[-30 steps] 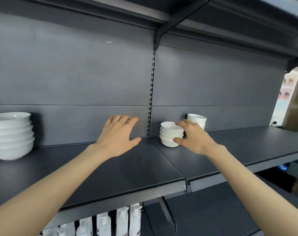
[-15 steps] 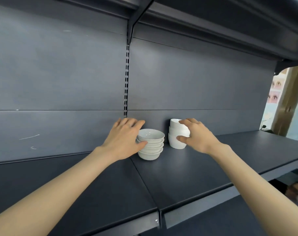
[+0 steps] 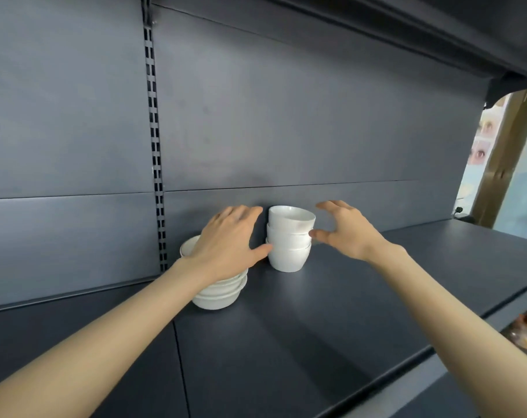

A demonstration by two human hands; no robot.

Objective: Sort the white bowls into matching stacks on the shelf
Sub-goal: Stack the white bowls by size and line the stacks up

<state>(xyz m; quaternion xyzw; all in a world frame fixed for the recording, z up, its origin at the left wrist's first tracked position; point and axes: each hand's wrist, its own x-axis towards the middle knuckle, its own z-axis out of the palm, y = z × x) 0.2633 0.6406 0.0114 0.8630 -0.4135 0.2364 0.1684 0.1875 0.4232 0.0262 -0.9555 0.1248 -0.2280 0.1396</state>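
- A stack of three deep white ceramic bowls stands upright on the dark grey metal shelf, close to the grey back panel.
- Just beside it, to the left and nearer to the camera, is a lower stack of shallow white ceramic bowls. The two stacks are near each other, but I cannot tell if they touch.
- The left hand lies over the shallow stack and hides most of its top; only a part of the rim shows at the left side. I cannot tell whether the palm really rests on the bowls.
- The fingers of the left hand are almost straight and close together and point to the back panel, along the left side of the deep stack. The thumb is spread out and its tip touches the lower left side of the deep stack.
- The right hand is at the right side of the deep stack. Its fingers are apart and bent like a claw, and they hold nothing. The thumb tip is at the right edge of the middle bowl; whether it touches is unclear.
- A black slotted metal upright runs down the back panel, left of both stacks.
- At the far right stands a brown wooden post.
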